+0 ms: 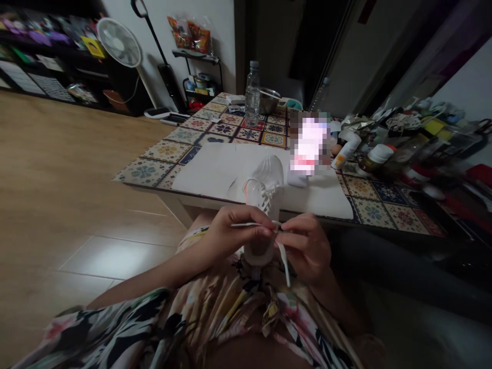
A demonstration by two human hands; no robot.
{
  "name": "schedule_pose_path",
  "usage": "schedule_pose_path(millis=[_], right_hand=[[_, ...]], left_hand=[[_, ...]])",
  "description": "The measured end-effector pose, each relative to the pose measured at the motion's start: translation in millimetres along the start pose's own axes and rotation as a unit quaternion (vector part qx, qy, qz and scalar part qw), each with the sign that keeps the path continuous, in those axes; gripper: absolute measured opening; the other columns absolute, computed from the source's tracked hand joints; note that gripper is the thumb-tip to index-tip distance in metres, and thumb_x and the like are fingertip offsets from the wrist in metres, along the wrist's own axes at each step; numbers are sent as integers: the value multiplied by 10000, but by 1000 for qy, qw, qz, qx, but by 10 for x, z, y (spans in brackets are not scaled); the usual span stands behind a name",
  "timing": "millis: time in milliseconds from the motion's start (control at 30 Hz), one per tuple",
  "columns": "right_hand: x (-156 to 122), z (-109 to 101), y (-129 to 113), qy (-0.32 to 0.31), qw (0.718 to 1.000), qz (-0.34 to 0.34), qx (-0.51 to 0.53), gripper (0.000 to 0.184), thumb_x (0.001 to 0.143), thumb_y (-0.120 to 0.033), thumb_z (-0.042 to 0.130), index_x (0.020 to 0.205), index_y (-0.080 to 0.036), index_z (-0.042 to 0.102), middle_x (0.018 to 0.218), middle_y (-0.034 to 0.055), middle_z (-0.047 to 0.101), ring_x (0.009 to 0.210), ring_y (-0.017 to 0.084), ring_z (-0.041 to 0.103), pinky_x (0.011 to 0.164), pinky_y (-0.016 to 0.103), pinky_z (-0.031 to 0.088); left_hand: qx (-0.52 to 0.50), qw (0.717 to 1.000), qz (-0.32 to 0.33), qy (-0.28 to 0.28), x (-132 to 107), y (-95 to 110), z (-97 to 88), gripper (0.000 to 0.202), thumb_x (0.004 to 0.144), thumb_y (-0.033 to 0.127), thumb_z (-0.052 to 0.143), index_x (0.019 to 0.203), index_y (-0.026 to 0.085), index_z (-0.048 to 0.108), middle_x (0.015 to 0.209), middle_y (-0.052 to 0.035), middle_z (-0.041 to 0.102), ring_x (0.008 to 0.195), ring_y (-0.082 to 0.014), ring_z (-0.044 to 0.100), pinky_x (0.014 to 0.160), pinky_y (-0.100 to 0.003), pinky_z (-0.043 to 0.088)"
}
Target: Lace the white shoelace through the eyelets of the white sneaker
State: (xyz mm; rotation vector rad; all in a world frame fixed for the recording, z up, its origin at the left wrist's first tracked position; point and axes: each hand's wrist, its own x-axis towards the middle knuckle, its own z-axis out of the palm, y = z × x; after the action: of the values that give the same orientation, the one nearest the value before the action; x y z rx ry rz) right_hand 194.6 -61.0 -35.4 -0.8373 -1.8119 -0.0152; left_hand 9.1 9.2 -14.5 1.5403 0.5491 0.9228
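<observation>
A white sneaker rests with its toe on the table edge and its heel toward my lap. My left hand pinches one white shoelace end, which runs sideways between both hands. My right hand pinches the other lace end, which hangs down over my floral dress. Both hands are closed, fingertips almost touching just in front of the shoe's heel.
White paper covers part of the patterned table. A water bottle and a metal bowl stand at the far end. Bottles and clutter crowd the right side. A fan stands on the wooden floor at left.
</observation>
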Motion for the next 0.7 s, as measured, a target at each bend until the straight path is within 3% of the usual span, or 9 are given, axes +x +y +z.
schedule_pose_path(millis=[67,167,233,333,400,533,700], right_hand=[[3,7,47,47,996,50,64,40,908,-328,618,892,-342,653,954,35,627,935,245,592,802,443,496],[1,14,185,126,967,128,180,299,876,-545,599,725,-294,540,772,29,590,951,276,613,871,500,488],[-18,-9,304,138,951,156,230,411,854,-631,573,683,-284,432,570,-23,475,763,254,623,857,504,501],[-85,-96,493,118,944,157,266,504,838,-701,542,652,-275,347,403,-110,236,396,171,405,712,445,529],[-141,-175,616,96,938,144,302,523,832,-713,544,631,-273,346,363,-140,141,301,128,236,543,360,486],[-220,-299,793,27,911,100,399,515,854,-602,614,571,-256,358,305,-152,124,247,93,156,356,239,303],[-206,-297,773,-61,902,104,415,504,853,-557,648,531,-231,439,346,-108,352,275,71,296,347,208,308]], left_hand=[[-82,996,-11,40,66,-42,-63,157,733,232,802,691,147,677,721,-24,746,665,-127,670,632,-212,544],[-254,960,-31,113,192,-82,-215,229,786,232,768,700,158,570,765,-14,743,720,-128,703,657,-211,579],[-338,928,-50,151,267,-94,-348,230,834,182,717,715,167,521,691,20,692,676,-107,699,631,-186,587],[-408,892,-80,177,338,-121,-566,228,891,87,614,723,171,485,540,88,528,448,-34,570,516,-124,540],[-428,879,-83,194,362,-157,-699,232,899,45,575,719,161,487,510,107,465,353,4,453,458,-91,488],[-377,894,-87,225,379,-268,-857,215,873,44,596,694,142,530,491,94,467,314,14,363,363,-89,372],[-246,952,-58,171,360,-404,-835,188,814,170,712,706,164,557,475,69,494,333,-15,329,353,-110,297]])
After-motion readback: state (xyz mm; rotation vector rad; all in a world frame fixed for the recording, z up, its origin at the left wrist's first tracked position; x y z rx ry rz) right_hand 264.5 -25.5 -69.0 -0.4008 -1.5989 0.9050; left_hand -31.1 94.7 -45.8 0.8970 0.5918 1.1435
